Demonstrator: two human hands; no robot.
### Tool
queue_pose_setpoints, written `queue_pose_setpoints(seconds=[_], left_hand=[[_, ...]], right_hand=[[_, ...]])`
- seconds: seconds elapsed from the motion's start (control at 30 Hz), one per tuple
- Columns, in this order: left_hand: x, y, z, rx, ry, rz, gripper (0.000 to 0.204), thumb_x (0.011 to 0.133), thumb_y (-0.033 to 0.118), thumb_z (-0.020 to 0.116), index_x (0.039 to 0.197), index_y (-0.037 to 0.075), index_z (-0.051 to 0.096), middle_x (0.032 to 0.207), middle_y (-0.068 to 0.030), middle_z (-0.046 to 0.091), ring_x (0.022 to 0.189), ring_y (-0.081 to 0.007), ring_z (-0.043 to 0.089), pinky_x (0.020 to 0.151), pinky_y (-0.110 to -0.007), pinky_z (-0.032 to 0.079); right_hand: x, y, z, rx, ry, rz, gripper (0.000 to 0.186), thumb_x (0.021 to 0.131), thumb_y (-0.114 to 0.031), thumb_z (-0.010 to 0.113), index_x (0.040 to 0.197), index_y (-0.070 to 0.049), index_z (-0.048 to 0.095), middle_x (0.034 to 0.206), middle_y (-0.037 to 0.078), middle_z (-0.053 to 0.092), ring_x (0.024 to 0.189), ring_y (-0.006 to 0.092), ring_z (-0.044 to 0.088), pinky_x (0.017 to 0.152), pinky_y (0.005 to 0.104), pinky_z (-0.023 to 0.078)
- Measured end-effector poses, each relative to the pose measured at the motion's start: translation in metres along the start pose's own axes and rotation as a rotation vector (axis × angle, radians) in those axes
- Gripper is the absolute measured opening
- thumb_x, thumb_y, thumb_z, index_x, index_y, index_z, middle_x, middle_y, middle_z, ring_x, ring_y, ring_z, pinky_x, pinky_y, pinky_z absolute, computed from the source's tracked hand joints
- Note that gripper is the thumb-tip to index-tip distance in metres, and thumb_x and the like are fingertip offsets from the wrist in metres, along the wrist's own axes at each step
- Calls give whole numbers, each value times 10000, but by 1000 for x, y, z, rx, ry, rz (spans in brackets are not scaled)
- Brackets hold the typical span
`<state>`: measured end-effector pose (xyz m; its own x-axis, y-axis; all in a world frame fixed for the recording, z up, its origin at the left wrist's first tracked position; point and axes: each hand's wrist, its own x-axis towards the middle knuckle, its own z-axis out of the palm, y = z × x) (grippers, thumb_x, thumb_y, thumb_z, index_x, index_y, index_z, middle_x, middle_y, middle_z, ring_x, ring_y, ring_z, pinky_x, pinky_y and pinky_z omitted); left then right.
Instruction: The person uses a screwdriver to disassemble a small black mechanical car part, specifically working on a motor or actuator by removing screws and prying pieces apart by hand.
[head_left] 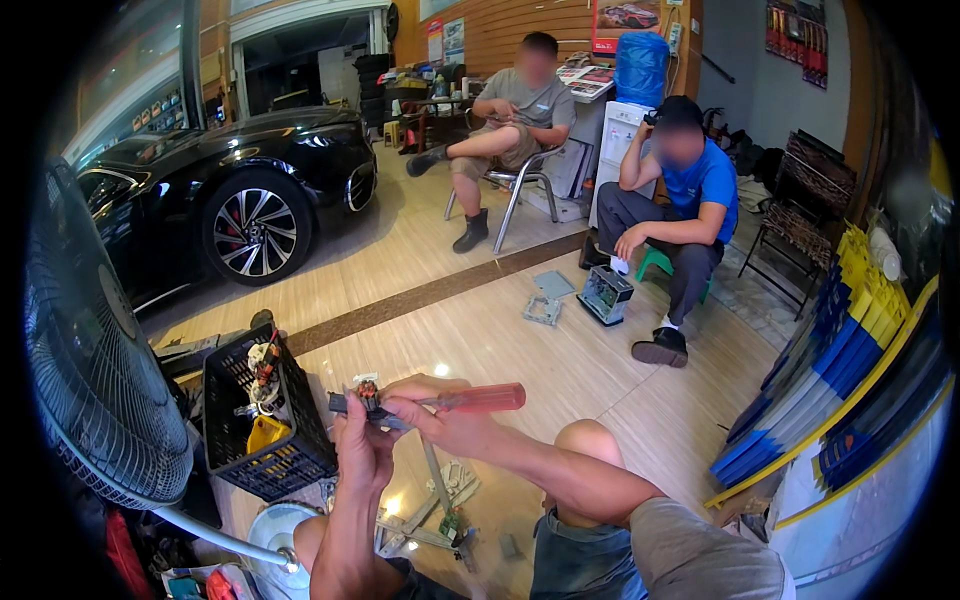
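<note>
Hand, left (364,455): closed around the part (367,393), held above the floor (440,350).
Hand, right (432,408): gripping the screwdriver (488,397), red handle pointing right; fingertips at the part.
Crate (290,465): black, left of the hands, yellow piece (267,433) inside.
Fan (110,350): left of the crate.
Box (606,296): on the floor ahead, before a seated person (695,190).
Car (255,170): black, far left.
</note>
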<state>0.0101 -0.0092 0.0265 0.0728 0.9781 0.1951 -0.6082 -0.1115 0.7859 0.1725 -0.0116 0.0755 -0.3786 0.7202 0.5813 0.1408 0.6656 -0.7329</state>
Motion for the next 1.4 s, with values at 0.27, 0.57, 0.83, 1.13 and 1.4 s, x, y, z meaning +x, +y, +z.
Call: queue_pose_setpoints(seconds=[0.27,0.57,0.83,1.13,1.4], left_hand=[[4,-6,-2,1,27,-35,471,940,555,524,1090,112,579,1082,-79,633,1014,-229,622,866,-520,521],[0,-2,5,64,92,-91,509,928,582,527,1037,92,610,1014,-67,650,965,-202,631,835,-478,520],[-4,5,13,89,105,-121,465,932,546,549,1074,106,596,1027,-47,648,946,-179,637,795,-433,541],[-6,10,11,106,121,-111,444,934,516,570,1095,102,579,1013,-56,647,923,-163,645,746,-384,563],[-5,12,5,155,128,-103,476,930,510,583,1087,61,573,941,-59,652,809,-147,655,665,-330,566]], right_hand=[[0,9,0,11,50,43,222,950,-212,624,1056,-24,675,956,105,697,870,190,666,764,322,517],[-3,15,1,-57,-11,138,279,980,-277,571,1078,-29,651,980,112,682,904,213,658,789,340,507],[-4,17,4,32,-6,185,278,982,-266,572,1093,-21,642,1007,111,672,929,199,650,807,325,501],[-1,16,9,155,-19,241,275,965,-220,603,1142,-10,610,1014,92,664,943,155,638,804,299,499],[1,12,13,176,50,168,230,966,-200,585,1078,1,585,908,103,627,807,172,621,710,329,487]])
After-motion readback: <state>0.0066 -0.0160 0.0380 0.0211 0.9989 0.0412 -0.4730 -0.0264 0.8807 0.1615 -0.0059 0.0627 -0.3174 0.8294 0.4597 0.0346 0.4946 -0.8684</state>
